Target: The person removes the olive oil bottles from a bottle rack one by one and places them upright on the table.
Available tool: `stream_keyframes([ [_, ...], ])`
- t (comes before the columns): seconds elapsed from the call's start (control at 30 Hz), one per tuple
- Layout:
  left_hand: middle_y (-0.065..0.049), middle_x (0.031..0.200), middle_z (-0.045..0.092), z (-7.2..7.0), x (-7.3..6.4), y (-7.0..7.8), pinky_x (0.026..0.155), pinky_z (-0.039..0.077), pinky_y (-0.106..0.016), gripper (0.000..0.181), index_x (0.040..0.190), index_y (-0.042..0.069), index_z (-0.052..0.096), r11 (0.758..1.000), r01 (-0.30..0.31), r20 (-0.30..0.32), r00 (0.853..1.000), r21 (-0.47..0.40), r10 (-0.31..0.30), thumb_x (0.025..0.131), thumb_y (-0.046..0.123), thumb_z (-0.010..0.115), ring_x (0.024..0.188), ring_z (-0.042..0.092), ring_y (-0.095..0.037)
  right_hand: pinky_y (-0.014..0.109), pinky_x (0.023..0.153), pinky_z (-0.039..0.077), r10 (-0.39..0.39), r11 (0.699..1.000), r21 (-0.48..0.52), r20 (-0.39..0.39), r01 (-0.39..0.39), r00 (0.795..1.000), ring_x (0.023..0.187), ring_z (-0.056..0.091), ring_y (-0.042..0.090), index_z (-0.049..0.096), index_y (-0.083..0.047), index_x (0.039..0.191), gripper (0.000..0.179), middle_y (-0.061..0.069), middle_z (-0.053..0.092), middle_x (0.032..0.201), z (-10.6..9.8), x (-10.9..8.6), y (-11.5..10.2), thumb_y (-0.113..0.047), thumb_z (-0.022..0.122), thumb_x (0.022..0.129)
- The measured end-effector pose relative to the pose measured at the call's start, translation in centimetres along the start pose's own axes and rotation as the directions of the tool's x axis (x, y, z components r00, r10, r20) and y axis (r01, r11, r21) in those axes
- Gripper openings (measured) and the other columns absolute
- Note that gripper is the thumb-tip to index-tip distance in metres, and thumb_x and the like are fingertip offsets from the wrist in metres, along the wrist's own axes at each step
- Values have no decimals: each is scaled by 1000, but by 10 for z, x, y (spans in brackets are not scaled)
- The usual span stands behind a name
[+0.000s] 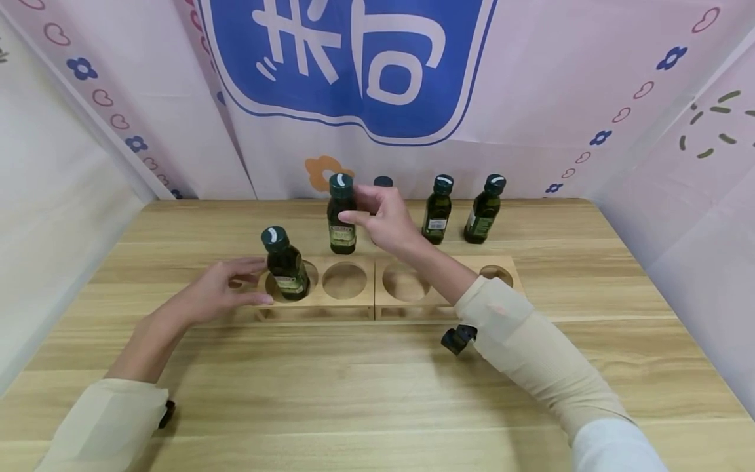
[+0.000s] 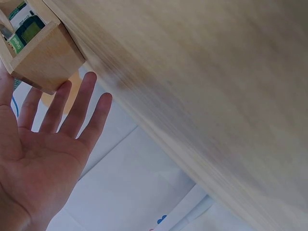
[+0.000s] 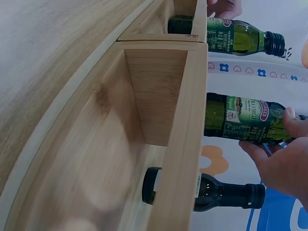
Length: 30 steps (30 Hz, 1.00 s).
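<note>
A wooden rack (image 1: 330,314) with round holes lies across the table. One dark green olive oil bottle (image 1: 288,272) stands in its leftmost hole. Beside that end is my left hand (image 1: 215,292), its fingers extended; in the left wrist view the fingertips (image 2: 64,85) meet or nearly meet the rack's end. My right hand (image 1: 386,219) pinches a second olive oil bottle (image 1: 342,226) near its neck, upright just behind the second hole. The right wrist view shows thumb and fingers on either side of this bottle (image 3: 240,118). Whether its base touches the table is hidden there.
Behind the rack, two more bottles stand at the right, one (image 1: 438,213) left of the other (image 1: 483,213). Another bottle's cap (image 1: 383,181) shows behind my right hand. A printed cloth (image 1: 531,85) hangs along the table's back edge.
</note>
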<state>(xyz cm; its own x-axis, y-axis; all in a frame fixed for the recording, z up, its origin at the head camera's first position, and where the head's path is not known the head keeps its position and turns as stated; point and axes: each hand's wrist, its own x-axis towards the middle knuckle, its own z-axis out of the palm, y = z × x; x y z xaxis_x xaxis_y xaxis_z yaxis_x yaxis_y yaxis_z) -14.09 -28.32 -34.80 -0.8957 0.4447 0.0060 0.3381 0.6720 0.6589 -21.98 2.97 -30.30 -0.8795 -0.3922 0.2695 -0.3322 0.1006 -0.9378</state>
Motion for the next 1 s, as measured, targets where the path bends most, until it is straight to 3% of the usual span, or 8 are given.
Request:
stream_keyframes([
  [0.53,-37,151,43,-1,1,1,101,53,-62,67,142,-16,51,1000,22,13,1000,-3,-22,94,19,80,120,63,-50,28,100,57,58,998,0,9,-58,998,118,69,26,64,0,139,45,18,70,131,9,11,5,-1,74,95],
  [1.0,-38,150,45,-1,1,0,99,54,-62,65,141,-16,52,1000,0,6,1000,-12,1,93,17,80,119,63,-50,28,98,58,100,995,-24,10,-100,995,116,70,28,63,1,139,46,20,70,130,18,19,15,-1,73,95],
])
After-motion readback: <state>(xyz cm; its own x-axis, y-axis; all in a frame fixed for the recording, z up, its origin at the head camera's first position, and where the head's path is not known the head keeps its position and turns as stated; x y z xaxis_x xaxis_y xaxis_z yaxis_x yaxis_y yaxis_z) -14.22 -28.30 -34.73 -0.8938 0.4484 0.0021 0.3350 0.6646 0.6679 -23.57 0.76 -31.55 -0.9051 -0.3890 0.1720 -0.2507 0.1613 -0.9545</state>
